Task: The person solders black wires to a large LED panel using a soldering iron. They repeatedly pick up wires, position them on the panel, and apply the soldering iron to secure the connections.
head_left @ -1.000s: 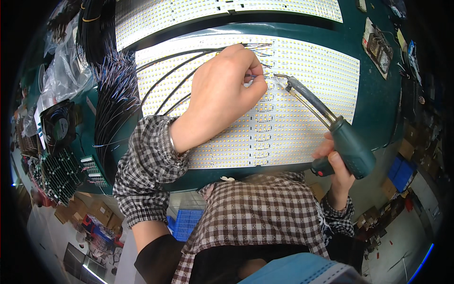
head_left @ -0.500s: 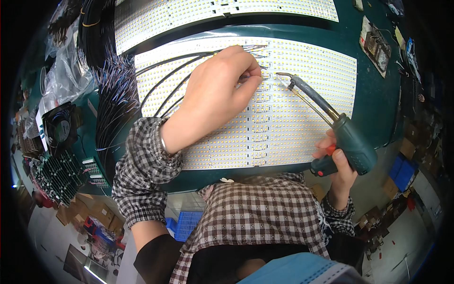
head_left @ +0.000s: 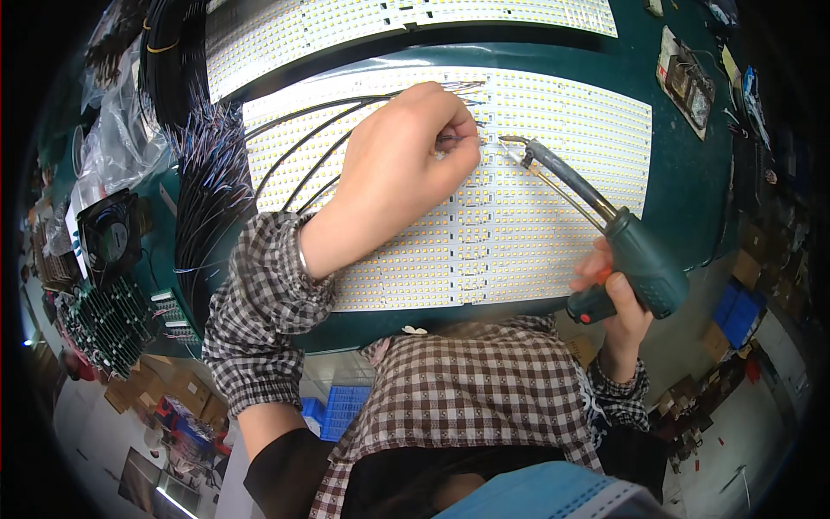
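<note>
A white LED board panel (head_left: 571,216) with rows of small yellow LEDs lies on the green table in front of me. My left hand (head_left: 411,160) rests over its middle, thumb and fingers pinched on the end of a black cable (head_left: 316,173). Other black cables arch across the panel's left part, with thin coloured wire ends (head_left: 467,86) lying at the centre strip. My right hand (head_left: 618,298) grips a green soldering gun (head_left: 640,251) from below. Its tip (head_left: 512,139) is close to the pinched wire end, just right of my fingers; whether it touches the board I cannot tell.
A second LED panel (head_left: 346,39) lies beyond the first. Bundled black cables (head_left: 212,199) with stripped ends hang at the left, beside plastic bags (head_left: 121,138), a small fan (head_left: 111,233) and stacked green circuit boards (head_left: 99,324). A dirty soldering pad (head_left: 686,82) lies far right.
The soldering gun's tip has shifted slightly left, nearer to my left fingers. My left hand keeps its pinch and has moved only very slightly.
</note>
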`<action>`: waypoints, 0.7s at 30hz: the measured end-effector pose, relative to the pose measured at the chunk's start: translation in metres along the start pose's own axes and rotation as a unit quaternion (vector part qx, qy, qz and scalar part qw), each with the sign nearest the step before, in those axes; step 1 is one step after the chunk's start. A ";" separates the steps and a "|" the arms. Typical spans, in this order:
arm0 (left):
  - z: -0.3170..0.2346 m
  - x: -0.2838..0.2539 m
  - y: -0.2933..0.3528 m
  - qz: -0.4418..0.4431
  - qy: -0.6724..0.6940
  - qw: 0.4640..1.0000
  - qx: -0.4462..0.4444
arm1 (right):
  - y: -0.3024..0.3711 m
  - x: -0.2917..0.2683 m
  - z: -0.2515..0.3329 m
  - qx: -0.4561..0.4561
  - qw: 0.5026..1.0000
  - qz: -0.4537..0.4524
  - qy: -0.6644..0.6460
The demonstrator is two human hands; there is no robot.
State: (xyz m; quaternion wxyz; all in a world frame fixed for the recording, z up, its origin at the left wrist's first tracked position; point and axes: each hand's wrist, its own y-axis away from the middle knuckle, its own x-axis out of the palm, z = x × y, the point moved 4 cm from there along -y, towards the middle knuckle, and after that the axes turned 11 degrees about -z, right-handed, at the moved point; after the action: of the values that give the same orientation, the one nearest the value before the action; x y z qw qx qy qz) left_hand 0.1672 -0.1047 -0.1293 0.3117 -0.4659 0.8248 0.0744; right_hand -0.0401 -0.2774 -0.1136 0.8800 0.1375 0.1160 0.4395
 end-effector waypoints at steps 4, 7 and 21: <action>-0.002 0.002 0.003 -0.032 0.019 0.999 -0.015 | 0.001 0.001 0.001 0.004 1.000 -0.002 -0.002; -0.002 0.003 0.003 -0.037 0.006 0.999 -0.012 | 0.000 0.001 -0.002 0.001 1.000 -0.002 -0.010; -0.001 0.005 0.005 -0.055 -0.015 0.998 0.006 | -0.002 0.008 0.003 -0.016 1.000 0.015 0.001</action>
State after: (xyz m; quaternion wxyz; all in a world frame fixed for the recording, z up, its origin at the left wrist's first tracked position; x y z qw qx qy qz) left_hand 0.1606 -0.1065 -0.1322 0.3309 -0.5073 0.7935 0.0592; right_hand -0.0331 -0.2730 -0.1121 0.8755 0.1252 0.1079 0.4542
